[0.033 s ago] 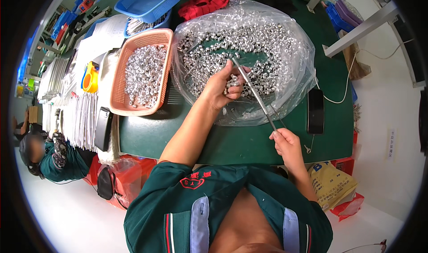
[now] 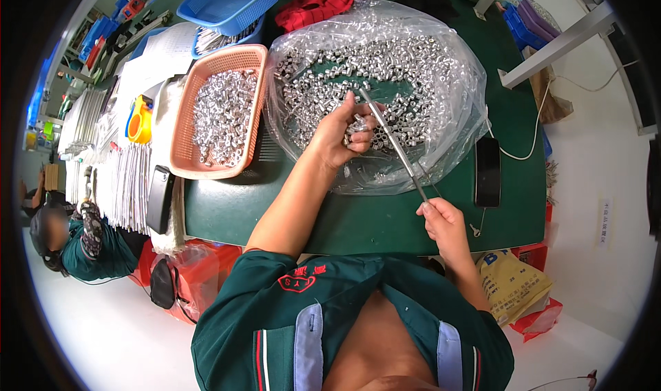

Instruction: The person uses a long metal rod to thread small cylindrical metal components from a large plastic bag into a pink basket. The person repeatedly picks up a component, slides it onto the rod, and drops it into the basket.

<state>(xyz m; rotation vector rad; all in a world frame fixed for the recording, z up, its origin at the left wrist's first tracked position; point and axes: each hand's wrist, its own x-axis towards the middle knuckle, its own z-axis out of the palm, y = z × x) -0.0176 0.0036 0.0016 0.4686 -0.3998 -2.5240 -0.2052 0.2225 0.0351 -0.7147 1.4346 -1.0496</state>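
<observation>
My left hand (image 2: 346,129) is curled round several small silver metal sleeves (image 2: 357,126) over a clear plastic bag (image 2: 454,126). A slim metal rod (image 2: 396,143) slants across the bag, its far end beside my left thumb and fingertips; whether those fingers touch it, I cannot tell. Its darker, thinner near end is pinched in my right hand (image 2: 444,222), near the bag's lower right edge. A heap of loose metal sleeves (image 2: 413,67) lies spread on the bag around my left hand. More small metal pieces (image 2: 224,112) fill a salmon plastic basket (image 2: 180,136) to the left.
A black phone (image 2: 487,172) lies right of the bag, on the green table (image 2: 385,229). Another dark phone-like device (image 2: 160,199) sits by bundled white rods (image 2: 127,184) at left. Blue baskets (image 2: 227,8) and red cloth (image 2: 320,2) are at the back. A co-worker (image 2: 96,246) sits far left.
My left hand has drawn slightly left and its fingers have shifted around the sleeves. The rod and my right hand have barely moved.
</observation>
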